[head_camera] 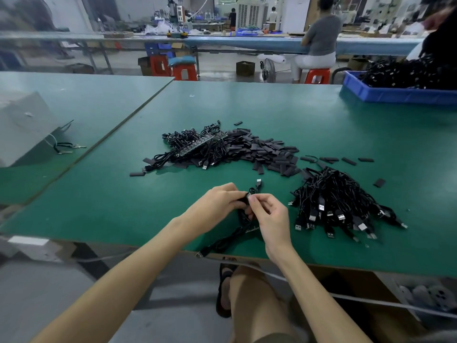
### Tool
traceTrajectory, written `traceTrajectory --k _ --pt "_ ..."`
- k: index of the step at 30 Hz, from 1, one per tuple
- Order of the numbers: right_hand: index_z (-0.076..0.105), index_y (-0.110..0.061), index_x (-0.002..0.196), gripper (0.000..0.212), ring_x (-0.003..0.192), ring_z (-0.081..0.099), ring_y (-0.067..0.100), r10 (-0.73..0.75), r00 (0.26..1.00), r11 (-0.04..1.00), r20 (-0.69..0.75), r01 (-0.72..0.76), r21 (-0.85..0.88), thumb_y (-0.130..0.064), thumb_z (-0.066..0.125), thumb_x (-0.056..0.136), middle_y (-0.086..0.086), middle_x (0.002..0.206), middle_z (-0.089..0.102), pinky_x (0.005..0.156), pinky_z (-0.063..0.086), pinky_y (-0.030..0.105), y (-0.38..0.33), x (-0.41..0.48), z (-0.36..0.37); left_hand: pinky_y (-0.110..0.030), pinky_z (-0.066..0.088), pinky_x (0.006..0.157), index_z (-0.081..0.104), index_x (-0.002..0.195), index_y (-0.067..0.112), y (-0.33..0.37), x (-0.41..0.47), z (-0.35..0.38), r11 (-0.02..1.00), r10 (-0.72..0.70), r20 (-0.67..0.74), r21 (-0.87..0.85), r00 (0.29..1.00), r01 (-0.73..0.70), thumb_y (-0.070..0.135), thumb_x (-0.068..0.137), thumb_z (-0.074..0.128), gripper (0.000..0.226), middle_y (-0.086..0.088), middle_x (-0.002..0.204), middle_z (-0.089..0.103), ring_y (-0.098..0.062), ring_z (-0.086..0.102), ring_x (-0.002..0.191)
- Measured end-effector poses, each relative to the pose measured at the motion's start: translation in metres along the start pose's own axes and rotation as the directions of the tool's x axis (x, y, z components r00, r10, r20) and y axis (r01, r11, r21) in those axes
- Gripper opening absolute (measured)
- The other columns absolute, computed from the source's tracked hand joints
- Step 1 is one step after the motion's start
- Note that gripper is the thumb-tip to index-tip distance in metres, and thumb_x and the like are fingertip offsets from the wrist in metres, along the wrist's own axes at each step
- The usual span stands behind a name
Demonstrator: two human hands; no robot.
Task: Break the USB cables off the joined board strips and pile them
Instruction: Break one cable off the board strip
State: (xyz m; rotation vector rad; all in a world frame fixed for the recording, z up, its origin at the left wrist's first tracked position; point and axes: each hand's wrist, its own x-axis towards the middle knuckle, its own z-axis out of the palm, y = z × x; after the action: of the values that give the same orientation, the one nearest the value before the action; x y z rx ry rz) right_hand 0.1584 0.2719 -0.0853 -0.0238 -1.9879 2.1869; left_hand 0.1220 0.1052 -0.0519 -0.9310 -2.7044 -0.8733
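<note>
My left hand (217, 201) and my right hand (268, 216) meet over the near part of the green table (272, 107). Both pinch a small black board strip (248, 197) with short USB cables (232, 240) hanging from it toward the table's front edge. One silver plug (258, 181) sticks up behind my fingers. A pile of separated black USB cables (338, 204) lies to the right of my right hand. Farther back, a heap of cables still on joined board strips (197, 144) rests in the middle.
Small black rectangular pieces (269, 152) are scattered beside the middle heap. A blue bin (395, 91) full of black cables stands at the far right. A white box (22, 125) sits at the left. People sit at benches behind.
</note>
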Motion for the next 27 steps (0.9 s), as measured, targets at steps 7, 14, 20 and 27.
traceTrajectory --k 7,14,20,27 --pt "0.071 -0.017 0.092 0.01 0.069 0.067 0.011 -0.01 1.0 1.0 0.006 0.01 0.022 -0.025 0.071 0.097 0.003 0.076 0.074 0.067 0.055 0.023 -0.001 0.0 -0.001 -0.029 0.052 0.078 0.07 0.119 0.005 0.002 -0.009 -0.006 0.995 0.007 -0.076 0.097 0.997 0.001 0.012 0.101 0.057 0.023 0.003 0.1 0.06 -0.018 0.065 0.084" --pt "0.073 -0.019 0.086 0.014 0.067 0.065 0.009 -0.001 1.0 1.0 0.012 0.001 -0.014 -0.028 0.072 0.096 0.002 0.073 0.073 0.066 0.054 0.022 -0.002 0.0 -0.001 -0.025 0.049 0.075 0.071 0.119 0.009 0.004 -0.012 -0.007 0.991 0.002 -0.089 0.131 0.996 0.01 0.011 0.101 0.06 0.022 0.014 0.094 0.051 -0.006 0.053 0.077" --pt "0.072 -0.014 0.088 0.016 0.065 0.064 0.009 -0.004 0.999 1.0 -0.032 0.004 0.003 -0.026 0.069 0.098 0.001 0.071 0.072 0.065 0.053 0.022 -0.003 0.0 -0.001 0.0 0.036 0.074 0.07 0.121 0.008 0.003 -0.014 -0.005 0.993 -0.019 -0.068 0.115 0.998 0.027 0.007 0.1 0.061 0.023 0.015 0.099 0.052 0.028 0.05 0.081" --pt "0.073 -0.013 0.087 0.015 0.065 0.064 0.009 0.0 1.0 1.0 -0.029 0.0 0.005 -0.025 0.072 0.097 0.002 0.071 0.072 0.064 0.053 0.023 -0.002 0.001 0.0 -0.023 0.052 0.078 0.069 0.122 0.006 0.004 -0.015 -0.006 0.989 0.039 -0.087 0.146 0.995 -0.026 0.006 0.099 0.062 0.025 0.005 0.101 0.061 0.003 0.057 0.082"
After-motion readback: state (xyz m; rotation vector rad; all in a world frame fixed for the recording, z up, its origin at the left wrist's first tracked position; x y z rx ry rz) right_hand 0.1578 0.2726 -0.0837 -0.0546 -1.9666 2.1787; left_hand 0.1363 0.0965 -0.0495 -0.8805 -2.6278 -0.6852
